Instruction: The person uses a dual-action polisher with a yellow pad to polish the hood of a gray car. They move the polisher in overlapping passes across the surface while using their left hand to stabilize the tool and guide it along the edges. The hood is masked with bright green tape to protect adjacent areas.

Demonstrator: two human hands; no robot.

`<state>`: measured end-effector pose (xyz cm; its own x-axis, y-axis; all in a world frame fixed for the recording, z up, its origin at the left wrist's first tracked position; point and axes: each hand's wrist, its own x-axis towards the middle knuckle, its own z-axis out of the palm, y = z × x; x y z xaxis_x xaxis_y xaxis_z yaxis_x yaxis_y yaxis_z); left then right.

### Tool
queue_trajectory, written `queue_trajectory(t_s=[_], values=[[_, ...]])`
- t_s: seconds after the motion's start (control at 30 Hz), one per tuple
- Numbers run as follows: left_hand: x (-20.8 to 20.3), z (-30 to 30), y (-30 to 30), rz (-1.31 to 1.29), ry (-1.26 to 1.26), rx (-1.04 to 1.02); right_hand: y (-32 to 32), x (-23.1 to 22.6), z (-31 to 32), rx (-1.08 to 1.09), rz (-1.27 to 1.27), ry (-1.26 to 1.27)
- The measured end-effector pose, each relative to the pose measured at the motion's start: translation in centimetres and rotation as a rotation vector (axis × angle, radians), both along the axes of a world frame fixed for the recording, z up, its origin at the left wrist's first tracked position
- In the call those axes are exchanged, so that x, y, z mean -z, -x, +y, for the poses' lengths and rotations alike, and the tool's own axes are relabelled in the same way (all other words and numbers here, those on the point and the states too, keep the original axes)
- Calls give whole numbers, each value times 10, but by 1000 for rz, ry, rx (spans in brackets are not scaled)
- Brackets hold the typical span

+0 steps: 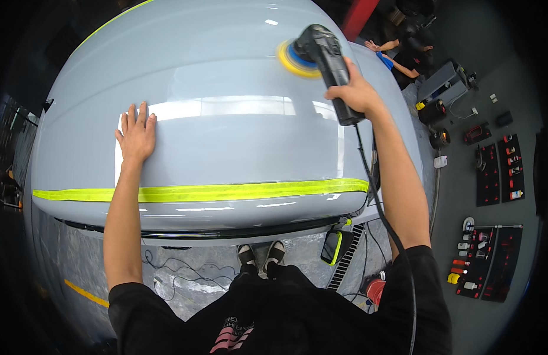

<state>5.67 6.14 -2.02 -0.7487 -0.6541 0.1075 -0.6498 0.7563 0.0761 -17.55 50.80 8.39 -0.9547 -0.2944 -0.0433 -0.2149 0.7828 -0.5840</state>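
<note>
My right hand point(358, 90) is wrapped round the body of a black car polisher point(330, 65). The tool's yellow foam pad point(299, 66), with a blue backing plate, rests tilted against the far right part of a glossy grey car panel point(227, 148) and looks smeared by motion. My left hand point(136, 137) lies flat on the same panel at the left, fingers spread, holding nothing. A strip of bright yellow-green masking tape point(227, 192) runs across the panel on the side near me. The polisher's black cord point(383, 207) hangs along my right arm.
Another person in dark clothes point(413, 59) works at the car's far right with a blue cloth point(385, 60). Wall racks point(487, 174) of bottles stand at the right. Loose cables point(185, 272), a floor grate point(348, 260) and a black and yellow-green device point(335, 247) lie near my feet.
</note>
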Motion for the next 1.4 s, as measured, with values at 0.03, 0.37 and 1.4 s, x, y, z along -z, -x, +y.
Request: queue_trajectory(t_s=[0.03,0.37,1.4], values=[[0,-1,0,-1,6,2,6,3,14,10,7,42],[10,-9,-2,-19,58,3,29,1,104,193,-166,188],[-4,7,-3,1,41,-18,98,-4,63,167,-176,150]])
